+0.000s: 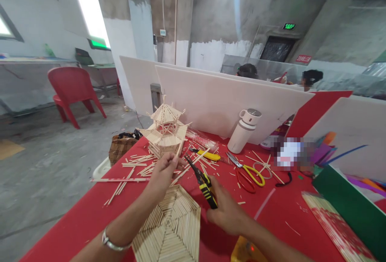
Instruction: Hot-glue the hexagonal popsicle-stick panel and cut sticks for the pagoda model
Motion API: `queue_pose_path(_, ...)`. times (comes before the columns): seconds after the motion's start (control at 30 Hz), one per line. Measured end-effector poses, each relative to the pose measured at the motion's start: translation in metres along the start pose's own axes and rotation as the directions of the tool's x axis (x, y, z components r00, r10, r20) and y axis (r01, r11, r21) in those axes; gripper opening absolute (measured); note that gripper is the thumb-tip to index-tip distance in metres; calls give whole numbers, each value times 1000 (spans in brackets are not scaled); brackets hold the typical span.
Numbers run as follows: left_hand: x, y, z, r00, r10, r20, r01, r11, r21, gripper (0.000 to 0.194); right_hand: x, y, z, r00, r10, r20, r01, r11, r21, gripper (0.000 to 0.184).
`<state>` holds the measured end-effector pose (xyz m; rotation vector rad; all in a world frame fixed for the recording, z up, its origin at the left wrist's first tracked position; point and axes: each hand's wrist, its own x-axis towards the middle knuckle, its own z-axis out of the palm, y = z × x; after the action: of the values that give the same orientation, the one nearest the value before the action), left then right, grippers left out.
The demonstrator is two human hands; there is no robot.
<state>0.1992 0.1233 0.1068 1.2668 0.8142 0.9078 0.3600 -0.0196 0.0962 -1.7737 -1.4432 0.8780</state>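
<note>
My left hand [167, 167] pinches a thin wooden stick [180, 148] that points up from the fingertips. Black-and-yellow pliers [205, 185] sit in my right hand [224, 207], their jaws pointing up and left toward my left fingers. Whether the jaws are fully closed is hard to make out. Below both hands lies a flat polygonal panel [169, 222] made of sticks in concentric rings, partly under my left forearm. Behind my left hand stands a small tiered pagoda model [167, 127] of the same sticks. Loose sticks [137, 160] are scattered around it.
Scissors [245, 171], a yellow-handled cutter [208, 154] and a white flask [245, 131] stand or lie on the red table [90, 213]. At right are a green box [350, 205] and packed sticks [337, 226]. White boards [217, 97] rise behind; people sit beyond them.
</note>
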Motion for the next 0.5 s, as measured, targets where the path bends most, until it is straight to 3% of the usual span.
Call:
queue_pose_path(0.07,1,-3,-4,981,132,-141,-131,991,14,33,-1,-1,0,1000,10,-13,-9,1000,7,57)
queue_pose_path(0.13,0,-4,-8,937,284,-205,-264,957,118,31,-1,-1,-1,1000,20,-21,-20,1000,21,59)
queue_pose_path(0.2,-2,-2,-9,912,402,-85,-364,887,285,26,-1,-1,-1,999,33,-21,-33,999,27,60)
queue_pose_path(0.3,-3,1,-6,912,384,144,-410,835,367,19,-1,-1,-1,999,41,-12,-41,999,16,60)
queue_pose_path(0.5,1,2,1,923,294,248,-368,861,350,25,-3,-3,-3,999,2,-34,-2,1000,25,65)
